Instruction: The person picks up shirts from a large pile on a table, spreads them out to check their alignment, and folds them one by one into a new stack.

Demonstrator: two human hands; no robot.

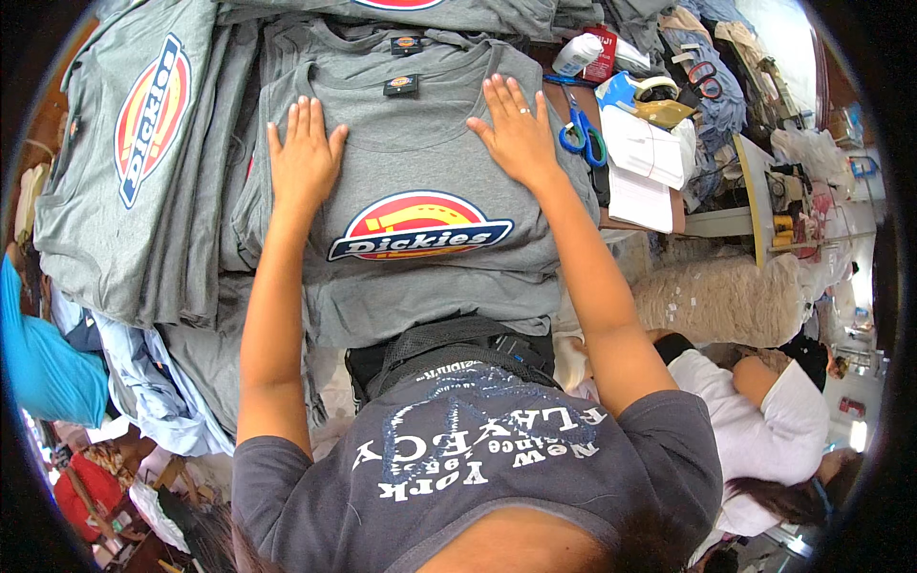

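A grey T-shirt (411,167) with a red, yellow and navy chest print lies folded, neckline away from me, on top of other grey shirts. My left hand (306,158) rests flat on its left shoulder, fingers stretched out. On the right shoulder lies my right hand (516,134), also flat, its fingers spread and a ring on one of them. Neither hand grips anything. Between my hands, a small black neck label (401,85) shows inside the collar.
A pile of grey printed shirts (143,191) stands to the left. Right of my right hand are blue-handled scissors (583,138), stacked white papers (642,148), a white bottle (578,55) and red-handled scissors (705,80). Another person in a white top (764,420) is at the lower right.
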